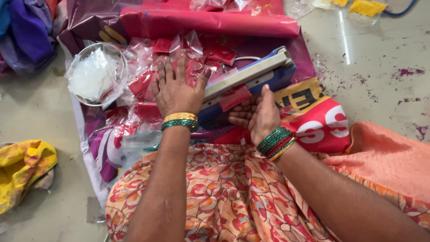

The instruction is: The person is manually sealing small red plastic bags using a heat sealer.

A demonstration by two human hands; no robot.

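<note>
Bright, even daylight; glare streak on floor [344, 31]

A pale, glossy stone floor [380, 49] spreads around the grip, catching a bright streak of overhead light up and to its right. Purple powder stains [405, 71] speckle the floor further right. Left and below, a crumpled yellow cloth [22, 166] lies on the floor. Up at the far left, a heap of purple and blue fabric [24, 31] sits at the edge.
</note>
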